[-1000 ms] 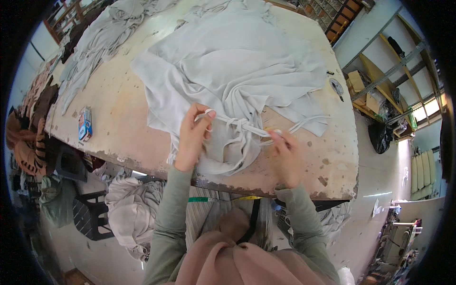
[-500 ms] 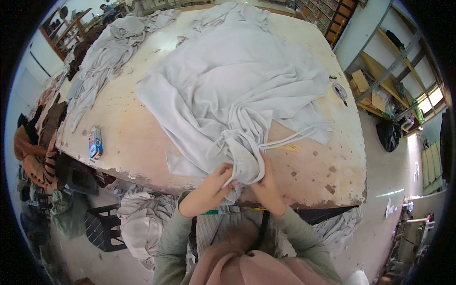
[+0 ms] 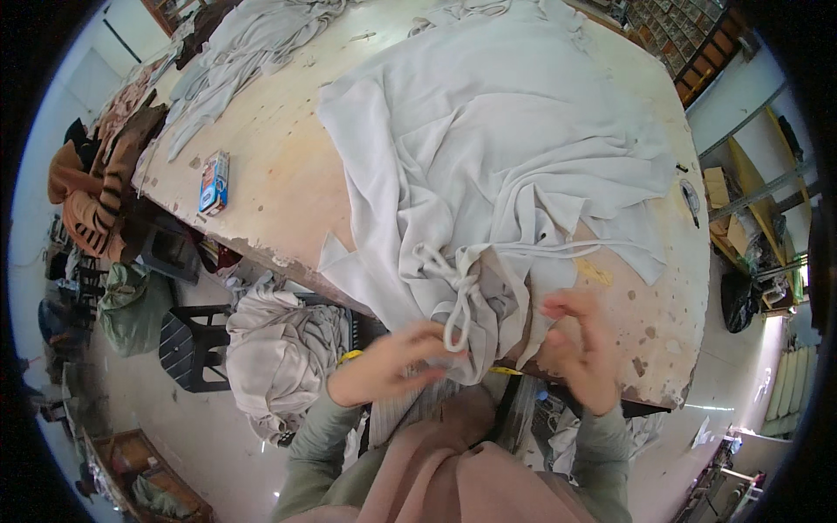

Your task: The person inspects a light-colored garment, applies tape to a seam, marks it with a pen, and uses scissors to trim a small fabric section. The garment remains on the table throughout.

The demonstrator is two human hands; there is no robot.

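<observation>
A large pale grey fabric piece (image 3: 497, 122) lies rumpled on the worktable (image 3: 261, 200), with a looped, knotted cord (image 3: 453, 296) in a bunch at its near edge. My left hand (image 3: 392, 370), blurred, is just left of that loop with fingers apart; whether it brushes the cloth I cannot tell. My right hand (image 3: 580, 349) is raised beside the bunch on the right, thumb and fingers apart. Loose grey strips (image 3: 567, 247) run rightward from the bunch, above a scrap of yellow material (image 3: 595, 270).
A blue box (image 3: 214, 185) and more grey cloth (image 3: 235, 44) sit on the table's left part. Brown garments (image 3: 87, 183) hang at its left edge. A black stool (image 3: 187, 344) holding piled cloth (image 3: 279, 362) stands below. Shelving (image 3: 750, 200) and a black bag (image 3: 737, 301) are at the right.
Both hands have come off the bunched fabric they held and moved apart, exposing the knotted loop. The view has swung, so the table appears shifted right.
</observation>
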